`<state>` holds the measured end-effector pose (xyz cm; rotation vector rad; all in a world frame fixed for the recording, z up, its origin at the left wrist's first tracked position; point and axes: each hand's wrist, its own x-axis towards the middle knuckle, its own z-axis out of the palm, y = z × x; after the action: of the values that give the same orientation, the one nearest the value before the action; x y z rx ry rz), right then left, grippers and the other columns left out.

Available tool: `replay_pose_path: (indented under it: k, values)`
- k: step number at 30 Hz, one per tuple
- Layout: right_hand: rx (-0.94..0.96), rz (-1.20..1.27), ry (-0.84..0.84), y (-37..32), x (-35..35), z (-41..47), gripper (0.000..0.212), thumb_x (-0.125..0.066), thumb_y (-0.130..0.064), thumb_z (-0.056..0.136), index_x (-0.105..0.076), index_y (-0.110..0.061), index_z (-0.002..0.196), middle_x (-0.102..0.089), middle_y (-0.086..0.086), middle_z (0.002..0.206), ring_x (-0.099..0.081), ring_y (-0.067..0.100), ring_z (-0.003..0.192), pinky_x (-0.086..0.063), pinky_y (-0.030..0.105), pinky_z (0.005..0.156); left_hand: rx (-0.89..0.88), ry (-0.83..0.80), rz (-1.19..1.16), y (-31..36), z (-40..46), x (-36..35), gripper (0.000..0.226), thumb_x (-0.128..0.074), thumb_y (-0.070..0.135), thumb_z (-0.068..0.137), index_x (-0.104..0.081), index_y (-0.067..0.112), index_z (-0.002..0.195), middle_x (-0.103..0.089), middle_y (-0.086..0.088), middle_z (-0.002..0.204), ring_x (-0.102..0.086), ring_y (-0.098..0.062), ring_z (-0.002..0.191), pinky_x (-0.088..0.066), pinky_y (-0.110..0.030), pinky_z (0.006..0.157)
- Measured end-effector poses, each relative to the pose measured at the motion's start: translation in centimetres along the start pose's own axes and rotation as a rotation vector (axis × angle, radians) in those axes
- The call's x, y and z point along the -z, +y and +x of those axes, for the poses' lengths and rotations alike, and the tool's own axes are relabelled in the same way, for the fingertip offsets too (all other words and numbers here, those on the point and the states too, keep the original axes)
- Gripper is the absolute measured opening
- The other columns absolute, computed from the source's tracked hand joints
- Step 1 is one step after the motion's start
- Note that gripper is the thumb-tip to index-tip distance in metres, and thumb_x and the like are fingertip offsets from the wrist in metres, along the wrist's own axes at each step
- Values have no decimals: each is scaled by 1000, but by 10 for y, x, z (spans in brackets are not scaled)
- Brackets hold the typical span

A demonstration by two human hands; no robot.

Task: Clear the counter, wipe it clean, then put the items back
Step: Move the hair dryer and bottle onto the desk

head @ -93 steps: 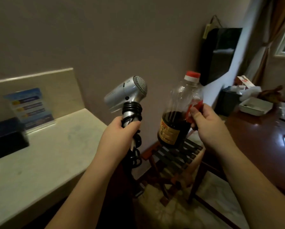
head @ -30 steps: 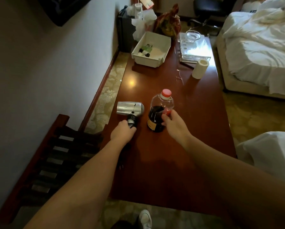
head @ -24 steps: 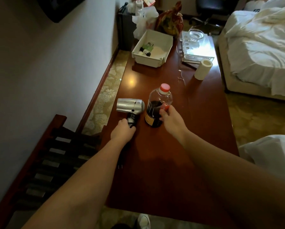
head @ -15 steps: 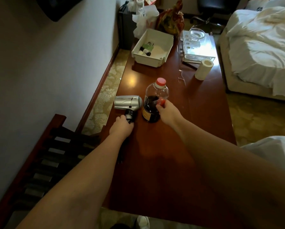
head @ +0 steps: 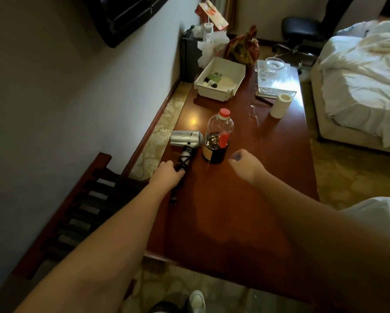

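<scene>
On the wooden table (head: 268, 168), a bottle (head: 217, 136) part-full of dark liquid, right hand (head: 246, 164) fingers loosely curled, empty.

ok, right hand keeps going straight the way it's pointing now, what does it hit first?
Most likely the soy sauce bottle. The right hand is empty, apart from it, knuckles aimed up-left at its lower body. Depth is unclear from one view; it could pass just right of it.

Table (head: 268, 177) glossy polished dark wood, reflective. Dryer (head: 186, 138) brushed silver metal-look, black coiled cord. Bottle (head: 219, 136) clear plastic, red cap. Tray (head: 220, 79) matt white plastic. Roll (head: 281, 106) paper. Bedding (head: 366, 80) rumpled white cloth.
</scene>
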<state>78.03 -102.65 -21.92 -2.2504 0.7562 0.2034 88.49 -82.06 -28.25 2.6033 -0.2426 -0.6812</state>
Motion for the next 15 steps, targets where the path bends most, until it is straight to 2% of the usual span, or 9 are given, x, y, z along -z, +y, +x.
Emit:
replay_pose_path:
  k: [4,6,11,15]
  values:
    - [107,-122,-23,5,5,-50,24,-46,-28,99,-53,-16,118,-55,-4,97,-52,3,71,-37,18,54,3,39,-70,-6,-66,10,50,-52,45,95,-48,13,135,-55,-7,129,-56,-21,106,-49,-34,83]
    - [168,-193,-46,7,5,-78,23,-47,-28,98,-55,-16,116,-56,-4,97,-53,5,72,-38,19,56,-4,72,-102,-9,-107,14,48,-52,40,97,-47,15,137,-55,-5,130,-53,-16,99,-45,-30,78]
    - [350,-305,-119,20,-8,-157,19,-49,-29,97,-58,-19,109,-58,2,107,-56,14,82,-41,24,66,-5,160,-166,-30,-219,6,45,-53,40,96,-51,16,135,-54,-3,132,-55,-17,110,-47,-29,84]
    - [486,-396,-184,34,-24,-226,20,-49,-32,96,-58,-21,110,-55,-2,109,-55,14,90,-47,28,77,68,229,-200,-58,-307,-15,43,-54,44,94,-55,21,130,-55,0,128,-58,-13,104,-52,-32,87]
